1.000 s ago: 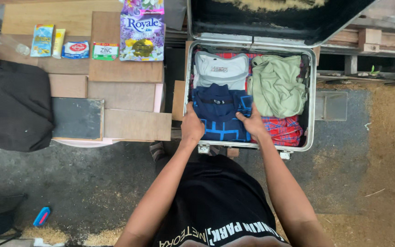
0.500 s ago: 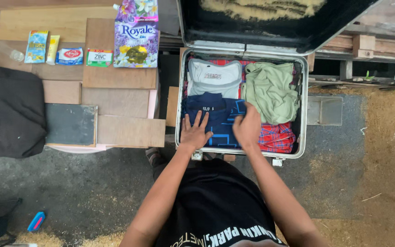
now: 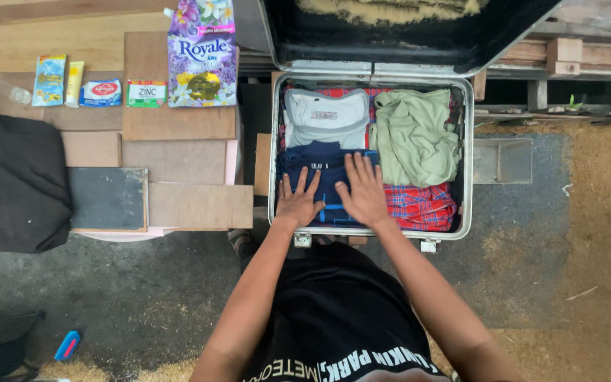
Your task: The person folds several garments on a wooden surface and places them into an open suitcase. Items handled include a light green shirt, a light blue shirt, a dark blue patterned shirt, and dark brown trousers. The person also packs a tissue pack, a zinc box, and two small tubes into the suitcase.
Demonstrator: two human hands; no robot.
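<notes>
An open metal suitcase [image 3: 467, 177] lies in front of me with folded clothes inside. My left hand [image 3: 298, 201] and my right hand [image 3: 363, 192] rest flat, fingers spread, on a folded navy blue garment [image 3: 323, 163] at the near left of the case. Behind it lies a folded white and grey shirt [image 3: 323, 117]. A crumpled pale green garment [image 3: 415, 134] fills the right side. A red plaid cloth [image 3: 422, 206] lies at the near right, just beside my right hand. The raised lid [image 3: 404, 35] is dark inside.
Wooden boards [image 3: 178, 159] to the left carry a purple refill pouch [image 3: 201, 56], several small sachets and a tube [image 3: 72, 81]. A black bag [image 3: 12, 187] lies at far left. A blue object [image 3: 67, 345] lies on the sawdust-strewn ground.
Both hands have slid onto the top of the navy garment and spread flat. The view has shifted slightly.
</notes>
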